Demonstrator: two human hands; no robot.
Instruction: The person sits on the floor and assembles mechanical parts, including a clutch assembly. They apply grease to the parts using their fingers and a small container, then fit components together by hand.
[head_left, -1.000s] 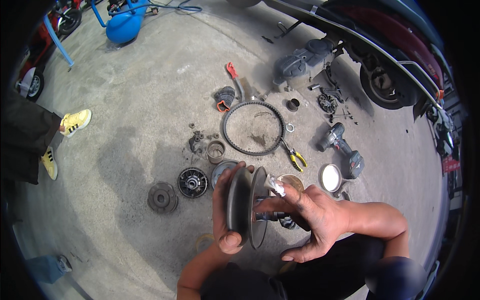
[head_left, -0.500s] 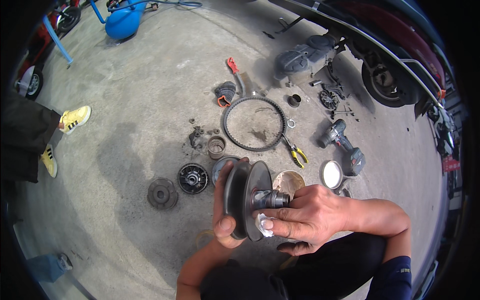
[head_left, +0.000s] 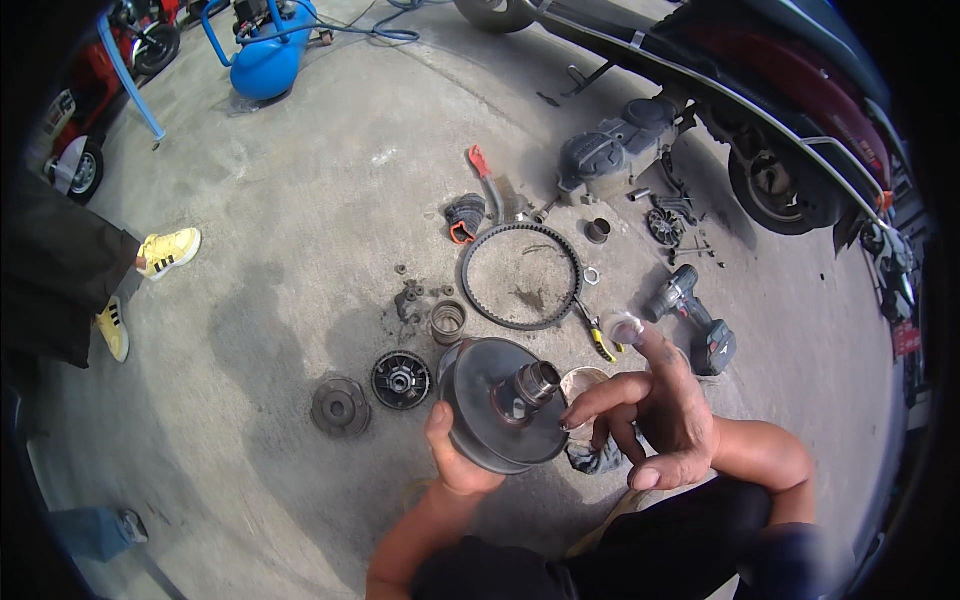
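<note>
A dark two-disc scooter pulley (head_left: 495, 410) with a metal hub sleeve (head_left: 535, 385) is tilted up in front of me. My left hand (head_left: 462, 455) grips its edge, thumb on the near left rim; the other fingers are hidden beneath. My right hand (head_left: 665, 410) is just right of the pulley, apart from it, with the fingers spread. On its raised index fingertip is a whitish blob (head_left: 622, 327) that looks like grease. Partly behind that hand stand a round tub (head_left: 582, 382) and a dark crumpled rag (head_left: 596, 458).
On the concrete lie a drive belt (head_left: 466, 275), yellow-handled pliers (head_left: 603, 345), a cordless power tool (head_left: 695, 315), a coil spring (head_left: 449, 322), a finned round part (head_left: 401, 381) and a grey disc (head_left: 341, 407). A scooter (head_left: 800, 130) stands far right. Another person's yellow shoe (head_left: 168, 252) is at left.
My right hand has come off the pulley and moved right, its fingers spreading and the index finger rising. The pulley has turned, so its hub points more upward toward me. The view has shifted slightly.
</note>
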